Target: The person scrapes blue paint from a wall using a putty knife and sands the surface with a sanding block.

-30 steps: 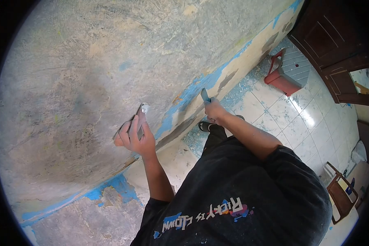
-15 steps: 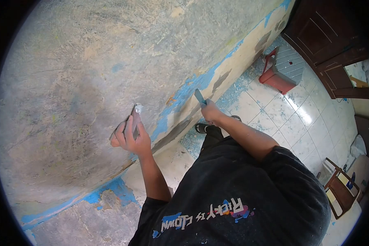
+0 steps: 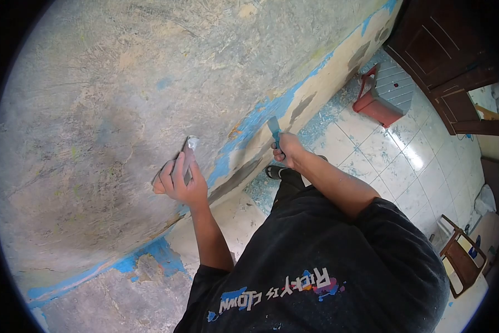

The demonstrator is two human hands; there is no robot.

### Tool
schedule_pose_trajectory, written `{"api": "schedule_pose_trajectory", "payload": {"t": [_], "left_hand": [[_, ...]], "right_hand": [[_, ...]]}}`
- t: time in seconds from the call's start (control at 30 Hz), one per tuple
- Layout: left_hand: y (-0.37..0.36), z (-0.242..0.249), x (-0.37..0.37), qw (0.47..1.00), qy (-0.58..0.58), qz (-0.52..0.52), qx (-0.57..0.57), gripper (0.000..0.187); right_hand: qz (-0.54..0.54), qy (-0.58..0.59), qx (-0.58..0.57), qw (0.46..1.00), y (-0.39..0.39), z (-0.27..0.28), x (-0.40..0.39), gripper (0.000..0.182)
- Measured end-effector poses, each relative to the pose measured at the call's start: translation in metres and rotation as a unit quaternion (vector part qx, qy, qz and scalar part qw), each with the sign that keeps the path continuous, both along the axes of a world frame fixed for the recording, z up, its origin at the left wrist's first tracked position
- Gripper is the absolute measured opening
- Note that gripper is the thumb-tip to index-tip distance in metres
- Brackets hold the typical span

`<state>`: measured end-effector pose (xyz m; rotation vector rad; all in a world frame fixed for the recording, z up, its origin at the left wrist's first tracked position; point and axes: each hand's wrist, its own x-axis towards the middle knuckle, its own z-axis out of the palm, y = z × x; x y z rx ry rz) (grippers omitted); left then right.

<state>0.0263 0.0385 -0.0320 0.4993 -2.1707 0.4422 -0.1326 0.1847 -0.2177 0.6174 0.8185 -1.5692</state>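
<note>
**Scraper in right hand, flat tool with white paste in left, both at a worn wall**

The scraper (image 3: 274,130) was in the grasp of the right hand (image 3: 288,150), its fingers closed around the teal handle. The blade pointed away from the body, over the lower part of the wall (image 3: 122,83); whether it touched the surface could not be determined. The left hand (image 3: 181,184) grasped a flat tool (image 3: 188,161), its fingers spread along it. White paste (image 3: 193,142) sat at the far end of that tool. Contact between the flat tool and the wall could not be confirmed. The two hands were apart, the right one nearer the floor (image 3: 410,194).

The wall was mottled grey and beige, with an uneven, scuffed surface. Ragged blue paint (image 3: 269,111) ran in a band beside the scraper, bordering a cream area with dark patches. Blue and pale flakes were scattered over the tiles near the wall's foot.

A red and grey piece (image 3: 378,108) stood on the tiles near the wall, just short of dark wooden panels (image 3: 435,55). A wooden frame (image 3: 463,261) was at the far right. The person wore a black printed shirt (image 3: 338,238) and dark footwear (image 3: 273,172).
</note>
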Motion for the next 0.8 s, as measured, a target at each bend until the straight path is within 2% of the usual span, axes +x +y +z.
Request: {"api": "schedule_pose_trajectory", "payload": {"t": [0.2, 0.3, 0.4, 0.5, 0.6, 0.7, 0.8], "left_hand": [[-0.002, 0.0, 0.002, 1.0, -0.007, -0.005, -0.002, 0.031], [-0.002, -0.002, 0.004, 1.0, -0.012, -0.002, 0.002, 0.034], [-0.001, -0.002, 0.003, 1.0, -0.01, -0.001, -0.002, 0.034], [-0.006, -0.004, -0.001, 1.0, -0.006, -0.012, -0.007, 0.034], [-0.005, -0.004, 0.008, 1.0, -0.021, -0.01, -0.007, 0.034], [-0.005, -0.004, 0.004, 1.0, -0.013, -0.007, -0.009, 0.034], [-0.007, -0.003, 0.007, 1.0, -0.017, -0.013, -0.006, 0.034]], "right_hand": [[0.018, 0.08, 0.053, 0.995, -0.001, 0.012, 0.0, 0.011], [0.001, 0.042, 0.027, 0.999, -0.006, 0.014, -0.008, 0.011], [0.015, 0.005, 0.015, 1.0, -0.013, -0.023, -0.013, 0.009], [-0.001, 0.027, 0.022, 0.999, -0.003, 0.032, -0.012, 0.007], [-0.002, 0.043, 0.022, 0.999, -0.006, 0.02, -0.009, 0.007], [0.007, -0.007, 0.011, 1.0, -0.01, -0.024, -0.016, 0.009], [-0.01, 0.011, 0.002, 1.0, -0.002, 0.022, -0.013, 0.011]]}}
